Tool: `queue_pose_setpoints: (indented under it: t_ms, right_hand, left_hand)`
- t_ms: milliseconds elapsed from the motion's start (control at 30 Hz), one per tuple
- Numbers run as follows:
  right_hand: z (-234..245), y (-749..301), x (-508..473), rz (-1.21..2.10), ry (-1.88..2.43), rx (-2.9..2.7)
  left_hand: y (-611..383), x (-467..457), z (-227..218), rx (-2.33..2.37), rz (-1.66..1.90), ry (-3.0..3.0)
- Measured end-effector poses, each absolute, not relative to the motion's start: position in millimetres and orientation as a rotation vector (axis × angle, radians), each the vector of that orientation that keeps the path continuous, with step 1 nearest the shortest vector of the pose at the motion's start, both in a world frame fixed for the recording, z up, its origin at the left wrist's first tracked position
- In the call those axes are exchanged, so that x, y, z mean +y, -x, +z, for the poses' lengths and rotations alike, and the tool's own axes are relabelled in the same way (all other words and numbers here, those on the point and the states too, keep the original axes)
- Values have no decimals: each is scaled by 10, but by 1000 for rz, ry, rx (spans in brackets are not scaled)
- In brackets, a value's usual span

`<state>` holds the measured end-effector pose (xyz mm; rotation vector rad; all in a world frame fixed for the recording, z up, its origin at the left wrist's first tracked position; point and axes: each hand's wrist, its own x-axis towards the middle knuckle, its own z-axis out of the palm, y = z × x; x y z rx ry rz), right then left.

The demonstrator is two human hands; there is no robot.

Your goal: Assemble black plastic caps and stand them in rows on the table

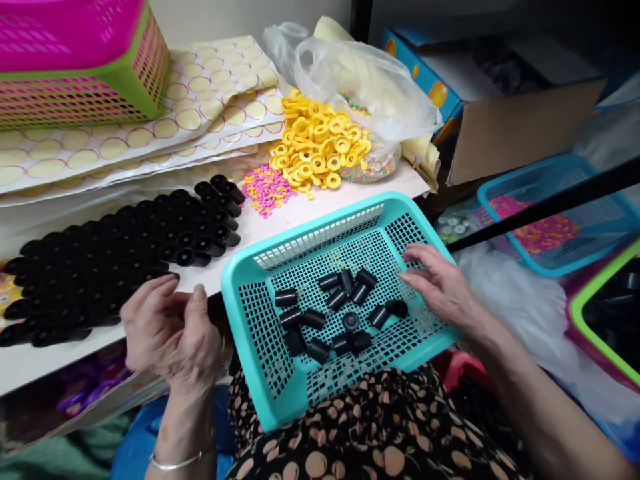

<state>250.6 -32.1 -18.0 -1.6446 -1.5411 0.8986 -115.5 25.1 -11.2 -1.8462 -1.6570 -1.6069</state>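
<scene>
Holds the left hand (173, 320) half curled, with a gap between thumb and first finger and nothing to be seen in its grip. Cannot tell about any touch between that finger and the nearest tube. Wears a thin silver bangle (177, 462) on that wrist. Holds the right hand (435, 283) more open, thumb and fingers apart, bare of any thing to be seen, with fingertips over the inside of a rectangular turquoise plastic basket (287, 398) full of little holes.

Taking this basket as the clock's middle, has the right hand near three and the left hand at nine, just outside the rim. Has a loose bunch of short, shiny black plastic tubes (351, 322) on the basket's floor, most on their sides. At six, wears black cloth with brown dots (320, 460), right up against the basket.

Between nine and ten, has a wide patch of more black tubes (115, 243), packed close on a white tabletop (260, 227). At eleven, has tiny pink and orange bits (267, 190) in a small heap. At twelve, has yellow plastic ring-shaped pieces (320, 143) in a bigger heap, with a see-through crumpled plastic bag (370, 87) just behind.

Farther out, between ten and eleven, has pale paper sheets with red-edged circles (200, 83), and a bright pink basket (75, 40) inside a lime green basket (117, 77) on top. At one, has an open blue and brown cardboard box (525, 133); at two, a see-through blue basket (550, 270) with more pink bits.
</scene>
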Motion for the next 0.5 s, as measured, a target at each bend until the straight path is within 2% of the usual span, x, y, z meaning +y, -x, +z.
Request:
queue_pose_setpoints:
  t_ms: [267, 500]
  right_hand:
    - [-209, -2658, -522, 877, 1675, -1345]
    - [-145, -2476, -570, 1059, 1711, -2063]
  left_hand:
    - [970, 63, -25, -1737, -1266, 2294]
    - [967, 80, -106, -1715, -1197, 2266]
